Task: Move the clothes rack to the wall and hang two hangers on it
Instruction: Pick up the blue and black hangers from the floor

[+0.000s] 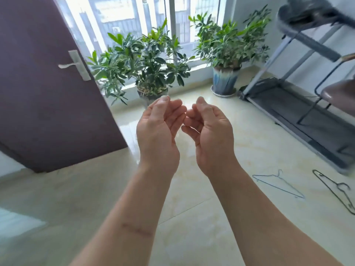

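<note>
Dark maroon door, matte panel with a pale metal lever handle, stood ajar at far left; its top and left side ran out of frame. Floor was glossy cream tile with faint veining and thin grout lines, reflecting window light. Two leafy potted plants sat under the window: the nearer one had its pot mostly hidden behind the fingers, the other stood in a ribbed blue-and-white glazed pot. Left hand and right hand were raised mid-frame, palms facing inward, fingers curled loosely with fingertips near each other; each grip was relaxed and empty, pinching nothing. Both forearms were bare. To the right, a pale thin wire hanger lay flat on the floor; just beyond it a dark wire hanger also lay flat, its lower end cut off by the frame edge. A treadmill with a grey belt stood along the right wall, blurred at the top. The clothes rack could not be made out.
</note>
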